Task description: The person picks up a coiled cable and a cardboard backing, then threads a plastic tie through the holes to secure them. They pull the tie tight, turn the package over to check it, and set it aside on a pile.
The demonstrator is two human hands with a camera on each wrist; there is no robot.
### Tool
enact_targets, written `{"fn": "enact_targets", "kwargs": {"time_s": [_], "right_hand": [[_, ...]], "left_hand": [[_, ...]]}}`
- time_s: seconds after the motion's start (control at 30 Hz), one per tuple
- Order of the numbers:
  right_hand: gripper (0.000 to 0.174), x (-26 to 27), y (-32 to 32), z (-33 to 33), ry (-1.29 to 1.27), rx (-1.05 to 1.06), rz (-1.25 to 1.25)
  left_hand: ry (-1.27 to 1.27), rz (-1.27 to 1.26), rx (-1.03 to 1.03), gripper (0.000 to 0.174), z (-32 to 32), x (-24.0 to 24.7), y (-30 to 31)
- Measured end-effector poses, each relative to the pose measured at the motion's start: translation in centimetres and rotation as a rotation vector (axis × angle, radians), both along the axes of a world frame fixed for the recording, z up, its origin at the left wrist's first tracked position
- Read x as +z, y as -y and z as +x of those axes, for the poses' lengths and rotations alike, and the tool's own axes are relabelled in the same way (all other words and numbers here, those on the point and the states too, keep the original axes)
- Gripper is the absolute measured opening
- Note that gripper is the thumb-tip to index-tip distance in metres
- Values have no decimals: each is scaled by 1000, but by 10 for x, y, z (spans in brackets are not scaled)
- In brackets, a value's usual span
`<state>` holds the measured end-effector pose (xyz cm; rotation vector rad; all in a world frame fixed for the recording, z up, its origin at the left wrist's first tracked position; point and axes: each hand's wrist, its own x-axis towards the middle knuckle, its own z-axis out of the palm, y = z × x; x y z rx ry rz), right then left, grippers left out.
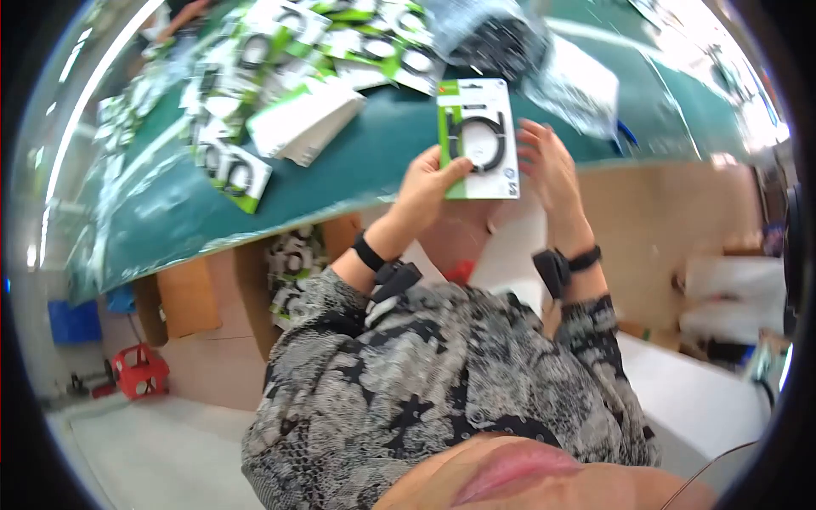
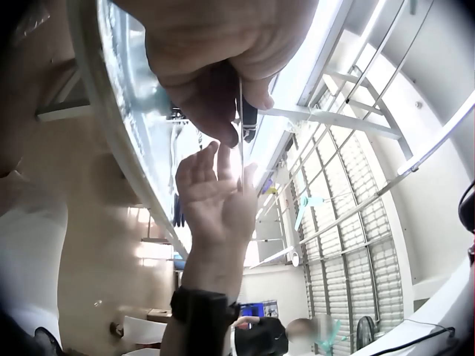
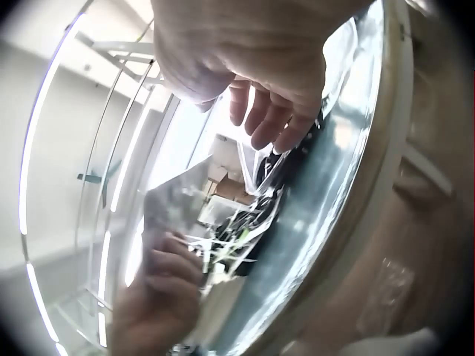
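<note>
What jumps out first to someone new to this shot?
Probably the flat package with a coiled black cable, pinched upright in the left hand at the table's near edge, with the open right hand just beside it. Next, the spread of similar white-and-green packages across the green table, left of a plastic bag of dark items.

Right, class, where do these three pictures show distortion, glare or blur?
Head view: the lens curves the green table; the right hand looks smeared. Left wrist view: glare whitens the table. Right wrist view: a light strip bows; the left hand looks soft.
</note>
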<state>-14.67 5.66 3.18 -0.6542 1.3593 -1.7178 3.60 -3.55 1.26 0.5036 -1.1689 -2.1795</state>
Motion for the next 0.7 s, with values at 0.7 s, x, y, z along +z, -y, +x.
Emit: {"fn": "enact_targets", "kwargs": {"time_s": [0.7], "right_hand": [[7, -55, 27, -24, -1302, -329, -69]], "left_hand": [[428, -316, 485, 21, 15, 69, 325]]}}
